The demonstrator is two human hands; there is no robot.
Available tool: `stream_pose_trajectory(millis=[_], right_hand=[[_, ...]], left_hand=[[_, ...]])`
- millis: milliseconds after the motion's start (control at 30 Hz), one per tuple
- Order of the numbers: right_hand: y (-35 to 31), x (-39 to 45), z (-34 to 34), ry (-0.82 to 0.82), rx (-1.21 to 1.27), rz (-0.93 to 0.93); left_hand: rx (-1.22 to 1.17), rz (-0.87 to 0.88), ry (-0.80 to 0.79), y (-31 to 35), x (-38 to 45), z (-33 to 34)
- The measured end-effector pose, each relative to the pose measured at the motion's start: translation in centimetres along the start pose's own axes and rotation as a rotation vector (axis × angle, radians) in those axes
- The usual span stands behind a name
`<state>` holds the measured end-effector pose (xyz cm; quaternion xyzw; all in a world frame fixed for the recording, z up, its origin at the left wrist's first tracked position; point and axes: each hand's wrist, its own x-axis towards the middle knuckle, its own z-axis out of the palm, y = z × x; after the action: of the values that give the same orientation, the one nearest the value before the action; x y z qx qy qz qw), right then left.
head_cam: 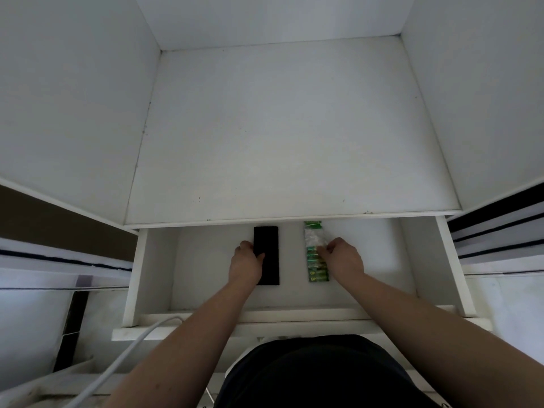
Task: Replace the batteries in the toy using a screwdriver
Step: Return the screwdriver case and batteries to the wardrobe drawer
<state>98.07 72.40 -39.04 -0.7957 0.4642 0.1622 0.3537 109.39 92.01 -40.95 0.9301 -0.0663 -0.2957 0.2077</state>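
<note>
Open white drawer (pixel 153 269) holds two items: one flat black case (pixel 269 245) and one green battery pack (pixel 316 260), lying apart. Left hand (pixel 245 266) grips the case's left edge, thumb curled on top. Right hand (pixel 343 259) pinches the pack's right side, fingers curled. One white cable (pixel 117 360) crosses lower left.

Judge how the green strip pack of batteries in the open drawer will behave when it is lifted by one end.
The battery pack looks like thin plastic wrap, so it will probably flex and sag. Its upper part looks emptied, so weight likely sits low. The right hand pinches its edge; glossy wrap may slip.
</note>
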Motion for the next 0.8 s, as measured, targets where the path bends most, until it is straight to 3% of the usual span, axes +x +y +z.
stream_pose_trajectory(millis=[200, 367, 733, 800], right_hand=[[0.0, -2.0, -1.8, 0.062, 0.130, -0.049], [-0.4, -6.4, -4.8, -0.038, 0.224, -0.271], [4.5, -13.8, -4.1, -0.118, -0.275, -0.755], [5.3, -13.7, -3.2, -0.031, -0.350, -0.876]], left_hand=[[-0.019, 0.039, 0.054, 0.3, -0.8, -1.4], [-0.089, 0.308, 0.006, 0.2, -3.7, -4.0], [0.165, 0.791, -0.141, -4.2, -11.7, -8.2], [0.288, 0.926, -0.140, -4.8, -11.9, -7.9]])
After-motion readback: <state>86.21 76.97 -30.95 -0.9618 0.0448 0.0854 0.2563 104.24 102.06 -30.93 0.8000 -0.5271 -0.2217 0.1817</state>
